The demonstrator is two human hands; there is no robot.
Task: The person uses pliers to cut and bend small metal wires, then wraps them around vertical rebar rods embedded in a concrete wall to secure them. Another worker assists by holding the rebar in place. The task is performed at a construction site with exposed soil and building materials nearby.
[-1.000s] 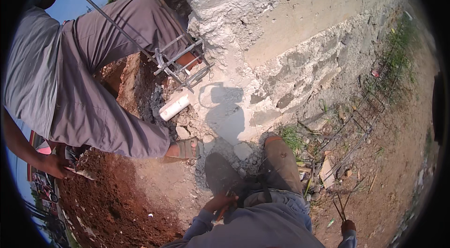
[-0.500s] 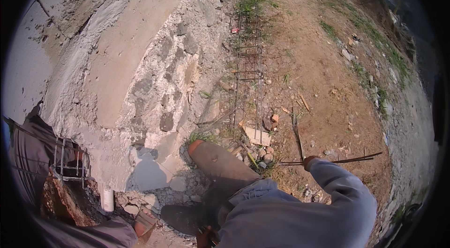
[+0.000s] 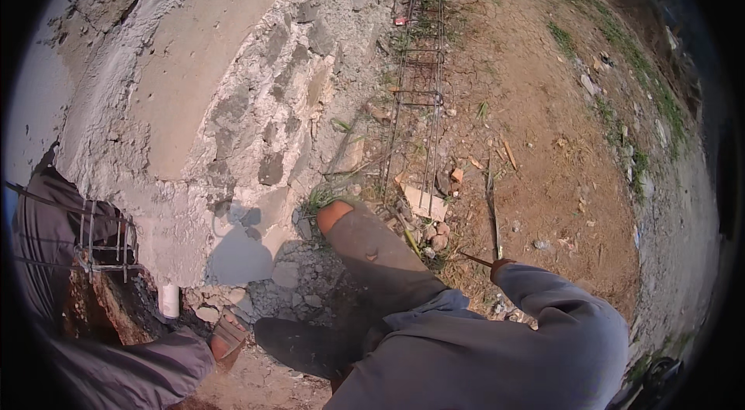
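Right hand [image 3: 501, 265]: fingers closed about a thin rod [image 3: 476, 259], just beyond the near end of the long cage [image 3: 420, 104], to its right. Left hand [image 3: 341, 377]: mostly hidden by the torso, well to the cage's left; grip cannot be told. Board [image 3: 424, 203] at the cage's near end. Wall [image 3: 256, 61] and white pipe [image 3: 168, 300] left of it.

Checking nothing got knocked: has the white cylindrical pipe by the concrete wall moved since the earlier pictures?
No. The white cylindrical pipe keeps its place at the corner of the rough grey concrete wall, near the grey metal-rod cage; the view turned.
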